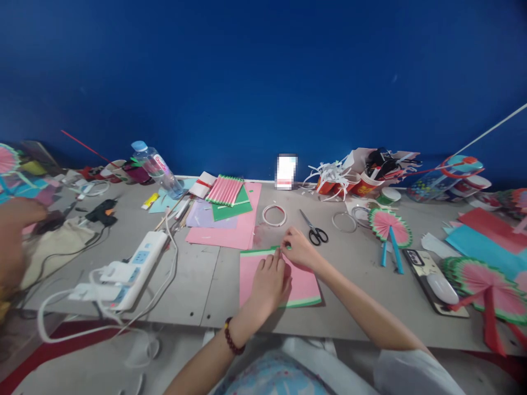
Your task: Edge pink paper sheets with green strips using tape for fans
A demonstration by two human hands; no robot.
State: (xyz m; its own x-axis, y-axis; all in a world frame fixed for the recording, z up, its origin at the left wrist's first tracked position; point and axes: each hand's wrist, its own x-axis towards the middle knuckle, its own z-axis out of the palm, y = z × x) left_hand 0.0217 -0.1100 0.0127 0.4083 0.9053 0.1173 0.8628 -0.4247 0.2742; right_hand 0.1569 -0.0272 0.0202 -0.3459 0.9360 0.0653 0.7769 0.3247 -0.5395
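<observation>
A pink sheet of paper (303, 281) with green strips along its far and near edges lies in front of me on the grey table. My left hand (269, 281) rests flat on this sheet, fingers stretched toward the far edge. Just right of those fingertips, my right hand (298, 249) pinches a green paper strip (289, 246) at the sheet's far edge; its fingers partly hide the strip. Beyond the hands are a roll of white tape (274, 215) and black-handled scissors (318, 236). A pleated pink and green paper (225, 190) sits on coloured sheets farther left.
A power strip (142, 263) with white cables lies at left, near a leaning water bottle (158, 169) and another person's arm (12, 236). On the right are paper fans (390, 226), a phone (424, 280) bearing a white mouse (442, 288), and cups of scraps and tools (366, 184).
</observation>
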